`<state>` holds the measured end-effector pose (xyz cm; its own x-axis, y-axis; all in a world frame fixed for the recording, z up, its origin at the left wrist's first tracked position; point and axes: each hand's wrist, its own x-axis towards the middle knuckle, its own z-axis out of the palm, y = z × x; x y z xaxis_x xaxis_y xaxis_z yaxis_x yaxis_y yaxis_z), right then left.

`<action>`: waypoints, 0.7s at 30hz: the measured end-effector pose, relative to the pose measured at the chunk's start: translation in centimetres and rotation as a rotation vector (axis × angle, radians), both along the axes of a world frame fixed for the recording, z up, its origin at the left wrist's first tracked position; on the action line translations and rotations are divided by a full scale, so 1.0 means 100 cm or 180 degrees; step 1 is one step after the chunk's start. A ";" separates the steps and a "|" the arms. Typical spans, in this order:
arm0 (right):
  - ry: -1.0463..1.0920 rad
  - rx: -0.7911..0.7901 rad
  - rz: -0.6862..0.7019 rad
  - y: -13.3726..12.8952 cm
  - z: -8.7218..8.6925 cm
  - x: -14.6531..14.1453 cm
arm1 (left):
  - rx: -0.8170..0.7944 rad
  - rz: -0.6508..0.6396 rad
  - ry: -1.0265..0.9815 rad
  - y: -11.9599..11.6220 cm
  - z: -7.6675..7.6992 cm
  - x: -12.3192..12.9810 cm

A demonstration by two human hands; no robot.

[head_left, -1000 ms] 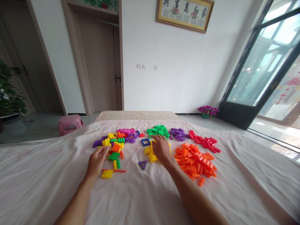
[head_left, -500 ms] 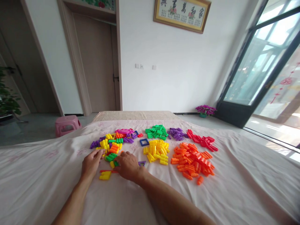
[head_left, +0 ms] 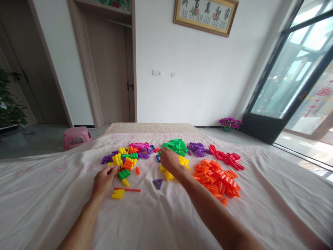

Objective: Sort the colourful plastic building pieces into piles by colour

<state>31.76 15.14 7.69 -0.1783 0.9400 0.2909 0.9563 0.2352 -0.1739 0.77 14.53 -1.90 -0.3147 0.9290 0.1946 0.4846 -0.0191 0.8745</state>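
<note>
My left hand [head_left: 105,178] rests at the near left edge of a mixed pile of plastic building blocks [head_left: 118,159], its fingers pinched together. What they hold, if anything, is hidden. My right hand [head_left: 170,161] reaches over the yellow blocks [head_left: 184,162] to the left edge of the green pile [head_left: 178,146]. Its fingers are closed on a green building block [head_left: 159,153], of which only a little shows. A blue square frame [head_left: 158,158] is partly covered by this hand. Between the hands lie a loose orange block [head_left: 137,170] and a purple triangle [head_left: 158,183].
Purple blocks [head_left: 198,149], red pieces [head_left: 227,157] and a large orange pile [head_left: 215,177] lie to the right. Near my left forearm are a yellow piece [head_left: 118,194] and a thin red stick [head_left: 131,190]. A pale cloth [head_left: 145,222] covers the table. A pink stool [head_left: 76,138] stands beyond.
My right hand has moved away from the mixed pile, right and farther off, to the green pile, taking a green block along. The loose orange block is now uncovered. My left hand stays in place.
</note>
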 end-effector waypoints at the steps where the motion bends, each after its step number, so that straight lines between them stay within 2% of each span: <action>1: -0.0043 0.0006 -0.0178 0.009 0.007 0.013 | 0.0014 0.0015 -0.0064 0.000 -0.001 0.000; 5: -0.0062 0.0149 -0.0857 0.038 0.031 0.052 | 0.0033 0.0108 -0.0298 0.004 -0.005 -0.001; 7: 0.0031 0.0257 -0.0884 0.042 0.033 0.053 | 0.0046 0.0177 -0.0396 0.005 -0.007 -0.002; 10: 0.0274 0.0138 -0.0229 0.033 0.017 0.025 | 0.0084 0.0249 -0.0499 0.006 -0.007 -0.002; 13: 0.0365 0.0071 0.0922 0.014 -0.011 -0.024 | 0.0121 0.0287 -0.0566 0.005 -0.006 -0.002; 16: 0.0041 0.0120 0.1910 -0.003 -0.035 -0.074 | 0.0141 0.0308 -0.0605 0.003 -0.004 -0.003; 18: -0.0247 0.0144 0.2236 -0.008 -0.044 -0.098 | 0.0151 0.0315 -0.0628 0.002 -0.003 -0.004; 21: -0.0554 0.0219 0.2236 -0.010 -0.049 -0.117 | 0.0161 0.0298 -0.0664 0.002 -0.003 -0.005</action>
<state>20.03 14.18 2.76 -0.7821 0.5672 0.2578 0.5880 0.8088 0.0042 0.25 14.69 -2.17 -0.4374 0.8846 0.1619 0.2950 -0.0289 0.9550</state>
